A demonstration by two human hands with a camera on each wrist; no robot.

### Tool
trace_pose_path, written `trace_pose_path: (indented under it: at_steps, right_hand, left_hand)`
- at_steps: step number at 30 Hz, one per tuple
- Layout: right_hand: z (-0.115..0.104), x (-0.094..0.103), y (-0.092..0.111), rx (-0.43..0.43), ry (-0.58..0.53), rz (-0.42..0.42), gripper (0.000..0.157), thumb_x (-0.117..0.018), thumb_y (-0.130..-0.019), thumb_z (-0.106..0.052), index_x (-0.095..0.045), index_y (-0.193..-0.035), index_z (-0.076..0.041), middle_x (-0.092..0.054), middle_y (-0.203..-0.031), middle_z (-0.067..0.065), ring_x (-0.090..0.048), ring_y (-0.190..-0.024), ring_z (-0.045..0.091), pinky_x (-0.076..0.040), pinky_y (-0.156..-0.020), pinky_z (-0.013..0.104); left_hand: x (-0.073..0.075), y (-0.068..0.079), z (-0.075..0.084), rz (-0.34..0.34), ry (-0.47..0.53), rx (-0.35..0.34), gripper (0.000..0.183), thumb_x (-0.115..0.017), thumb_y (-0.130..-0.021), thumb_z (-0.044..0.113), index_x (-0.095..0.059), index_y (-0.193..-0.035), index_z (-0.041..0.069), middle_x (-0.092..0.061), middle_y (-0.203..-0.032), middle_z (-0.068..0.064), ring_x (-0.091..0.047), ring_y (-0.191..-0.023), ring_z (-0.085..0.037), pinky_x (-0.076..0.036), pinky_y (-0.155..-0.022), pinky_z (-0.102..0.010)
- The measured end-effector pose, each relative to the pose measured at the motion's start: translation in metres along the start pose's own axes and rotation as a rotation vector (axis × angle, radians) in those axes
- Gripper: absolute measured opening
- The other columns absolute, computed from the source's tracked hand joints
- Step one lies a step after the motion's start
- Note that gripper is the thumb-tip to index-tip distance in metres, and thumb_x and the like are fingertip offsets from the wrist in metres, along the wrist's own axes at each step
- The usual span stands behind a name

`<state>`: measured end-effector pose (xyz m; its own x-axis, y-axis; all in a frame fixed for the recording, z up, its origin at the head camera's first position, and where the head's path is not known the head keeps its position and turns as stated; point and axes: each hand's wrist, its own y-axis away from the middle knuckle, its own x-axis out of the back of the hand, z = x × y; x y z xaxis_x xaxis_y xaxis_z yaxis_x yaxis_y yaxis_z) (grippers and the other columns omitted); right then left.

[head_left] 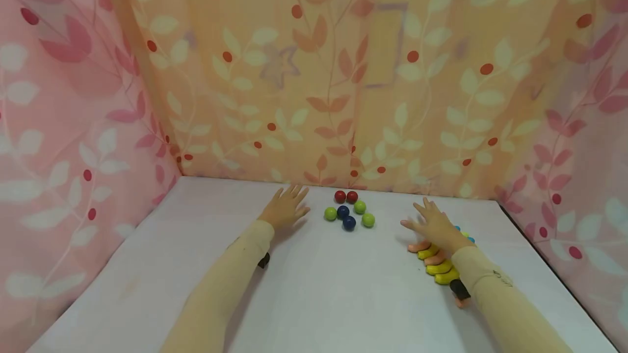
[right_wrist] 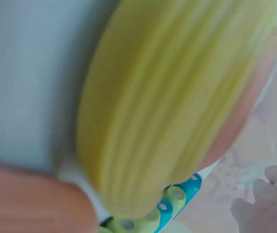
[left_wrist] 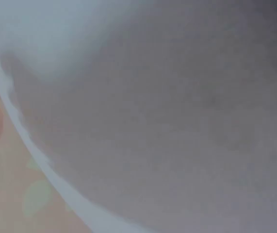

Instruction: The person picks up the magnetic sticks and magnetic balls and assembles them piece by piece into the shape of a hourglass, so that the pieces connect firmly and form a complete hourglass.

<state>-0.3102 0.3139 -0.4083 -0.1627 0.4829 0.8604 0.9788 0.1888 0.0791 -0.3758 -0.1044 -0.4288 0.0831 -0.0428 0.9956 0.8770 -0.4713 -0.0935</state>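
My left hand is spread with straight fingers over the back of the white table, left of a cluster of small balls. Two red balls, three green balls and two dark blue balls make up that cluster. On the right, my right hand has its fingers spread, just above a row of yellow and orange banana-shaped pieces; it grips nothing visible. The right wrist view shows a ridged yellow piece up close, with blue-and-green dotted pieces beyond and the fingers at lower right.
The white table runs back to a flowered orange curtain. Pink flowered curtains stand at both sides. Dark wrist camera units hang under both wrists, the right one close over the banana-shaped pieces.
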Motion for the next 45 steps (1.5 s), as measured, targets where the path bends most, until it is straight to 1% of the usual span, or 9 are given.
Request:
trace_pose_path:
  at_steps: [5,10,14,18,21,25,34,38,45]
  right_hand:
    - [-0.009,0.010,0.005,-0.080,-0.086,-0.036,0.102,-0.053,-0.091,-0.068,-0.011,-0.159,-0.005,0.010,-0.164,0.027,0.013,-0.145,0.058,0.006,-0.110,0.078]
    - [-0.011,0.015,0.017,-0.194,-0.134,-0.095,0.109,-0.056,-0.086,-0.073,-0.008,-0.160,-0.009,0.010,-0.164,0.024,0.004,-0.145,0.059,-0.003,-0.108,0.080]
    - [-0.010,0.015,0.024,-0.230,-0.115,-0.098,0.110,-0.059,-0.082,-0.075,-0.015,-0.159,-0.008,-0.004,-0.164,0.026,-0.009,-0.145,0.057,-0.011,-0.110,0.078]
    - [-0.003,0.017,0.029,-0.207,-0.074,-0.084,0.104,-0.058,-0.086,-0.071,-0.024,-0.156,-0.002,-0.023,-0.158,0.033,-0.024,-0.140,0.057,-0.023,-0.110,0.074]
    - [0.003,0.019,0.032,-0.205,-0.103,-0.080,0.098,-0.062,-0.088,-0.063,-0.028,-0.153,0.001,-0.031,-0.153,0.036,-0.030,-0.139,0.056,-0.026,-0.111,0.071]
    - [0.008,0.018,0.030,-0.232,-0.160,-0.083,0.093,-0.068,-0.088,-0.055,-0.033,-0.151,0.004,-0.039,-0.148,0.036,-0.031,-0.138,0.055,-0.025,-0.112,0.070]
    - [0.014,0.014,0.026,-0.247,-0.223,-0.117,0.076,-0.071,-0.089,-0.045,-0.047,-0.142,0.003,-0.049,-0.145,0.027,-0.039,-0.134,0.050,-0.026,-0.112,0.069]
    - [0.016,0.013,0.026,-0.239,-0.234,-0.128,0.066,-0.073,-0.088,-0.040,-0.055,-0.135,0.003,-0.054,-0.139,0.026,-0.045,-0.128,0.045,-0.028,-0.110,0.068]
    - [0.018,0.007,0.021,-0.231,-0.205,-0.099,0.054,-0.077,-0.086,-0.037,-0.066,-0.123,0.000,-0.062,-0.129,0.023,-0.052,-0.115,0.037,-0.038,-0.105,0.061]
  left_hand:
    - [0.009,-0.005,0.000,0.013,0.018,-0.023,0.066,-0.034,-0.105,0.051,-0.022,-0.159,0.014,-0.023,-0.165,-0.014,-0.019,-0.154,-0.031,-0.019,-0.125,-0.052]
    - [0.012,-0.004,0.006,0.000,0.077,-0.049,0.065,-0.037,-0.105,0.048,-0.025,-0.158,0.012,-0.024,-0.164,-0.017,-0.020,-0.153,-0.033,-0.021,-0.124,-0.051]
    - [0.004,-0.003,0.007,-0.019,0.074,-0.056,0.067,-0.039,-0.105,0.049,-0.024,-0.158,0.013,-0.022,-0.165,-0.015,-0.020,-0.153,-0.033,-0.022,-0.124,-0.050]
    - [-0.002,-0.007,0.009,-0.037,0.117,-0.037,0.070,-0.044,-0.103,0.051,-0.021,-0.159,0.016,-0.020,-0.166,-0.012,-0.022,-0.153,-0.032,-0.024,-0.124,-0.048]
    - [0.000,-0.009,0.012,-0.069,0.234,0.008,0.074,-0.053,-0.100,0.048,-0.020,-0.160,0.020,-0.020,-0.166,-0.011,-0.024,-0.152,-0.030,-0.025,-0.124,-0.046]
    - [0.004,-0.008,0.019,-0.093,0.474,0.086,0.080,-0.067,-0.094,0.040,-0.024,-0.159,0.019,-0.028,-0.163,-0.014,-0.030,-0.150,-0.030,-0.027,-0.123,-0.047]
    - [0.002,-0.015,0.035,-0.037,0.912,0.194,0.070,-0.079,-0.086,0.027,-0.049,-0.147,0.012,-0.052,-0.146,-0.019,-0.051,-0.134,-0.034,-0.043,-0.112,-0.050]
    - [0.001,-0.018,0.039,-0.062,1.030,0.242,0.068,-0.079,-0.085,0.025,-0.051,-0.145,0.010,-0.057,-0.142,-0.018,-0.059,-0.125,-0.031,-0.050,-0.105,-0.046]
    - [-0.002,-0.021,0.041,-0.103,1.133,0.327,0.066,-0.079,-0.085,0.025,-0.052,-0.143,0.011,-0.059,-0.136,-0.017,-0.066,-0.108,-0.024,-0.054,-0.098,-0.040]
